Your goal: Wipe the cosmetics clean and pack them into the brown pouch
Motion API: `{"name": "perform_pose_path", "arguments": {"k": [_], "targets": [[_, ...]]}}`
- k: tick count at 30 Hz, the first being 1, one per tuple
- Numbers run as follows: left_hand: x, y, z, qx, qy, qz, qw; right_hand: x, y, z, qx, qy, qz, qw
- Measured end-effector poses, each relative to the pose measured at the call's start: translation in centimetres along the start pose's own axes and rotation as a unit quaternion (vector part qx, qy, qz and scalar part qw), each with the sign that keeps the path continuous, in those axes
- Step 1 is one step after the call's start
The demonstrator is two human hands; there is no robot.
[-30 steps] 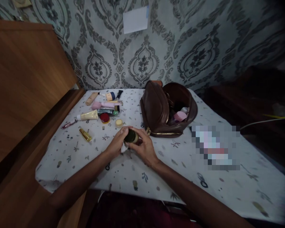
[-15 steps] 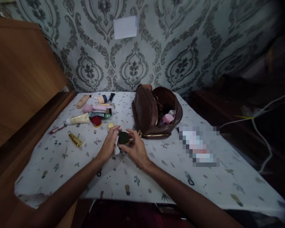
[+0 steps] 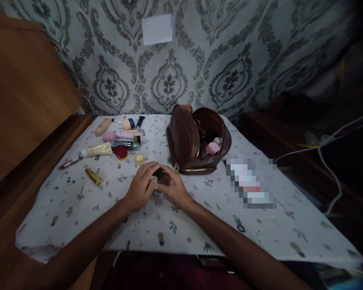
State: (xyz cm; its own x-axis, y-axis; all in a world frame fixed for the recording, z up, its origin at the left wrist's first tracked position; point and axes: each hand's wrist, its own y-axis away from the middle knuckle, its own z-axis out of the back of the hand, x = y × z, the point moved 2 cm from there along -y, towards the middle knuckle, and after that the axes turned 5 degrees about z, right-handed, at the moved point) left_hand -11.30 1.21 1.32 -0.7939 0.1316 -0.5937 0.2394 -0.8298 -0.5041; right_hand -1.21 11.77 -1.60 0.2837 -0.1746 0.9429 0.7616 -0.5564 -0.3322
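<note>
Over table [image 3: 78,193] — both hands cup jar [image 3: 159,174].

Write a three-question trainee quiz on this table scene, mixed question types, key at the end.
1. True or false: the brown leather pouch is zipped shut.
2. Which lies nearest the left hand? A. gold lipstick tube B. small round cream-coloured pot C. red round compact
3. What do both hands, the right hand included, hold between them?

Key: 1. False, it is open. 2. B. 3. A small dark round jar, with a white wipe.
</note>
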Motion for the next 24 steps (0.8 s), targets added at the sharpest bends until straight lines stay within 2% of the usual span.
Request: {"name": "perform_pose_path", "arguments": {"k": [4, 9, 11, 16, 19, 22, 24], "targets": [[0.2, 0.0, -0.1, 0.004, 0.020, 0.012, 1.000, 0.4, 0.1, 0.3, -0.001, 0.102, 0.030, 0.994], [0.8, -0.1, 0.0, -0.011, -0.004, 0.041, 0.999, 0.9, 0.3, -0.2, 0.038, 0.149, 0.049, 0.987], [0.6, -0.1, 0.2, -0.009, -0.028, 0.008, 1.000, 0.9, 0.4, -0.4, 0.036, 0.166, 0.045, 0.984], [-0.3, 0.0, 0.3, 0.041, -0.109, -0.136, 0.984, 0.6, 0.5, -0.7, 0.013, 0.191, 0.024, 0.981], [-0.5, 0.0, 0.1, 0.075, -0.138, -0.174, 0.972, 0.4, 0.5, -0.8, 0.014, 0.170, 0.005, 0.985], [-0.4, -0.1, 0.4, 0.067, -0.093, -0.144, 0.983, 0.7, 0.5, -0.9, 0.029, 0.143, 0.004, 0.989], [-0.3, -0.3, 0.8, 0.048, -0.019, -0.089, 0.995, 1.1, 0.6, -0.9, 0.054, 0.118, 0.002, 0.991]]}}
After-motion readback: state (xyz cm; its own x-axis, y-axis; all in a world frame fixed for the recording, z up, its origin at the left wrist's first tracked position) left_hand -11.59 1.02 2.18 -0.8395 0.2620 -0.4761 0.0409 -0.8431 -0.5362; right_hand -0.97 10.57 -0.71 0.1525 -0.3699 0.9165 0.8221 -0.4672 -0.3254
